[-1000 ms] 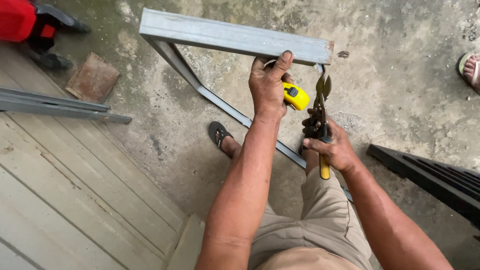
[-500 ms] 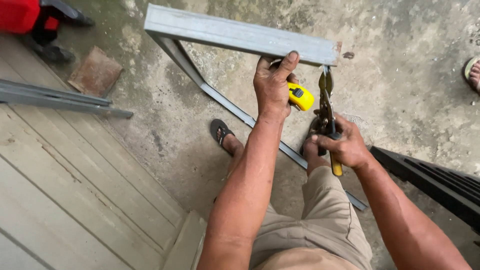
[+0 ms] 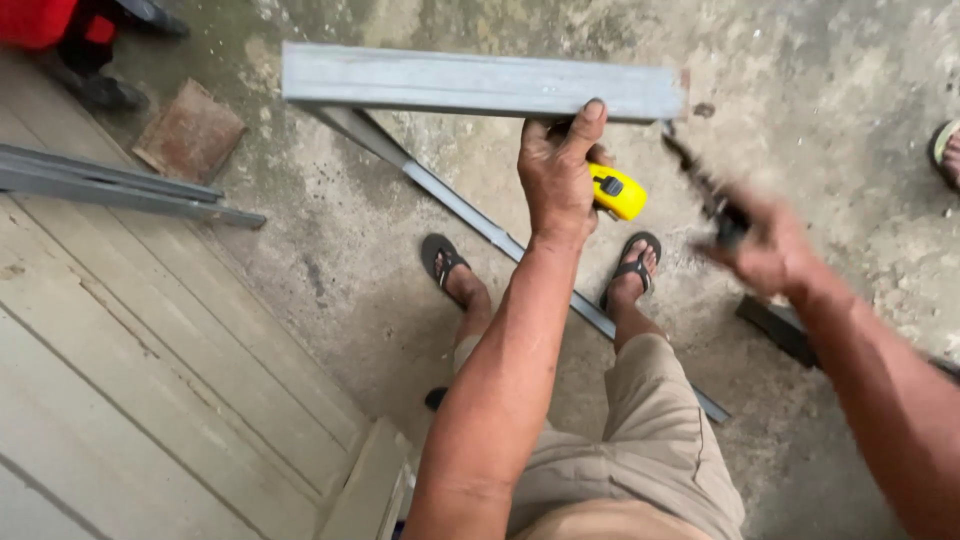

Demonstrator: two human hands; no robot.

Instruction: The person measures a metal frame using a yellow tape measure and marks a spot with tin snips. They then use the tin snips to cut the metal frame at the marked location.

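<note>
Two hands busy. Left hand (image 3: 556,180) clamps long grey metal channel (image 3: 480,82), top centre of frame, yellow tape measure (image 3: 618,192) tucked under palm. Right hand (image 3: 765,245), blurred, fingers closed round dark snips (image 3: 705,190). Channel likely light, stiff, sharp-edged; grip by flat flange.
</note>
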